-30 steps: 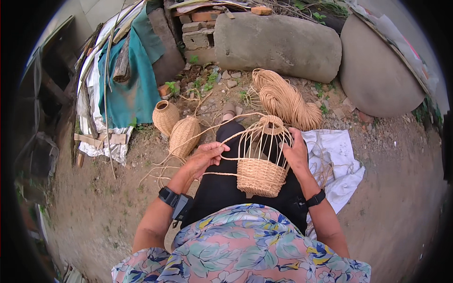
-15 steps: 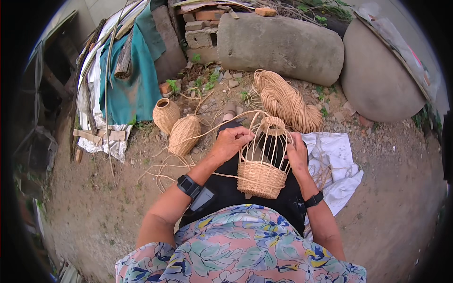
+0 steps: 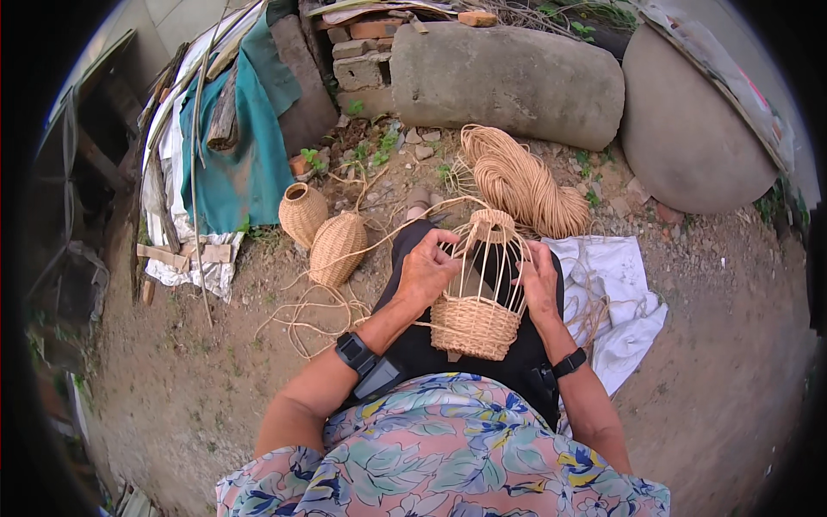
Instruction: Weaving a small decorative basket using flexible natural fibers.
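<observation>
A partly woven basket rests on my lap, its lower part a tight band and its upper part bare upright ribs drawn in to a small woven ring at the top. My left hand is at the basket's left side, fingers curled and closed at the ribs; the thing pinched there is too small to make out. On the right side, my right hand has its fingers bent round the outer ribs. A loose tan cord loops from the ring's far side toward the left.
Two finished woven baskets, one upright and one tilted, stand on the dirt at left. A thick cord hank lies ahead, beside a white sack. Concrete cylinder, round slab and teal cloth border the yard.
My left hand has moved slightly right and closer in on the ribs. My right hand has shifted little, with its fingers reaching further onto the ribs.
</observation>
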A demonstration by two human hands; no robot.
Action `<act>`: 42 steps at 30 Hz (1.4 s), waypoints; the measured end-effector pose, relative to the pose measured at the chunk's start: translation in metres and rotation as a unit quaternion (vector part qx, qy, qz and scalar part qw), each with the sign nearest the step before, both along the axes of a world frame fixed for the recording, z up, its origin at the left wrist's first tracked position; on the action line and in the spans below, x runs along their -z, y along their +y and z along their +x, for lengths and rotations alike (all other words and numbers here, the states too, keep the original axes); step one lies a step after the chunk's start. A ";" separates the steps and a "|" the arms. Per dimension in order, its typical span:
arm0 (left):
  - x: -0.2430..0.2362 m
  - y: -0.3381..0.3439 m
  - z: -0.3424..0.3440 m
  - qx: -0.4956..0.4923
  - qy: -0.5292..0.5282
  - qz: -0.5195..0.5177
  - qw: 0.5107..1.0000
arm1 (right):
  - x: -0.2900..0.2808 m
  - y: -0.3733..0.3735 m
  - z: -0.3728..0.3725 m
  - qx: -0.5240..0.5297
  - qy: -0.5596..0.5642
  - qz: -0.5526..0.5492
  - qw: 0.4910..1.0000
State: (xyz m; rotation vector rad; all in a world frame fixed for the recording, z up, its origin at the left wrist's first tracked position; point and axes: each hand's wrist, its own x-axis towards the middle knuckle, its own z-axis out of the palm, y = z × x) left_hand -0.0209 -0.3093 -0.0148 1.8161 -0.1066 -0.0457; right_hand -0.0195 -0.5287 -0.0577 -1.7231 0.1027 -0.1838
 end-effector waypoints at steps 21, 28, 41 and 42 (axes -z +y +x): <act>-0.001 0.040 -0.025 0.105 0.182 -0.142 0.967 | 0.002 -0.002 0.005 -0.052 -0.060 0.103 0.992; -0.016 0.027 -0.033 0.120 0.104 -0.072 0.985 | 0.001 -0.029 0.002 0.069 -0.127 -0.059 0.988; -0.015 0.014 -0.017 0.144 0.035 0.042 0.988 | -0.030 -0.025 -0.007 -0.003 -0.022 -0.052 0.998; -0.013 0.015 -0.016 0.138 0.029 0.058 0.988 | -0.027 -0.023 -0.006 -0.003 -0.023 -0.050 0.998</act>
